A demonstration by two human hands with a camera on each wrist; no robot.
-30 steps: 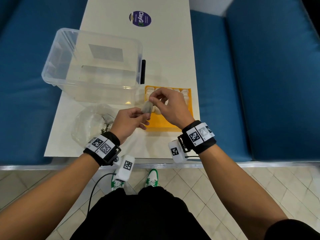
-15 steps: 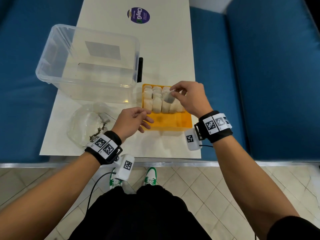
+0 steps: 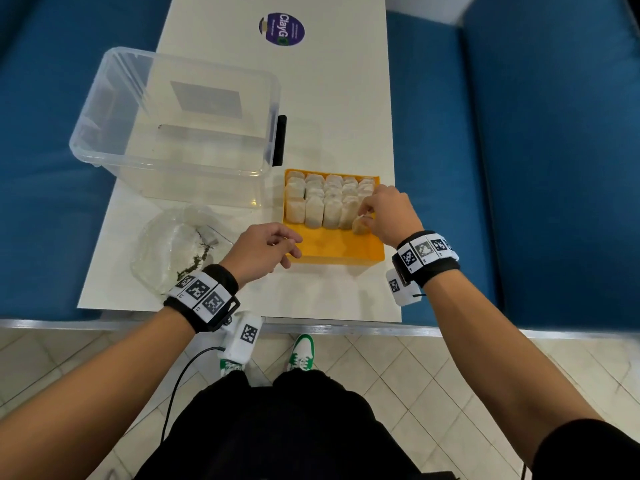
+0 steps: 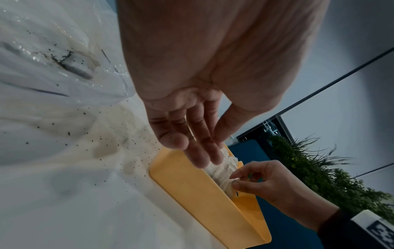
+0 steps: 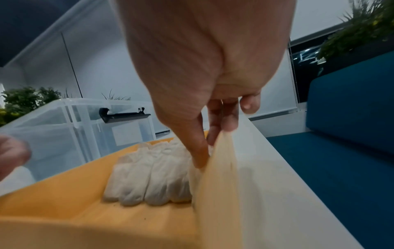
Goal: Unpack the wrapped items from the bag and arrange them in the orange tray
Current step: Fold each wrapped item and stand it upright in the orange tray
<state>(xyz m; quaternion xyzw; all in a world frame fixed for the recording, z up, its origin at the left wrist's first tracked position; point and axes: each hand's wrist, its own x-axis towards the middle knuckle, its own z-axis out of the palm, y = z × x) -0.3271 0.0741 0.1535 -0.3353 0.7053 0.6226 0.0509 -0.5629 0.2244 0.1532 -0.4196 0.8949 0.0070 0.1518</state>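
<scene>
Wrapped item pinched at the right end of the tray's near row

Tray-centred, the scene is laid out from the near table edge outward. Nearest, the left hand is held over the table at the near left corner of the orange tray; its fingers are loosely bent and apart, with nothing held, as is plainly seen in the left wrist view. Left of the tray, the clear plastic bag is spread flat on the table, with dark crumbs scattered inside it and beside it.

The near part of the tray floor is seen bare. Beyond that, rows of wrapped items are packed side by side against the tray's far wall. At the right end of the nearest row, one wrapped item is pinched between thumb and fingertips of the right hand, just inside the tray's right wall; in the right wrist view the thumb is pressed down between the wall and the neighbouring items.

Beyond the tray's far left corner, a clear storage box with a black latch is stood on the table. Farthest off, a round purple sticker is seen.
</scene>
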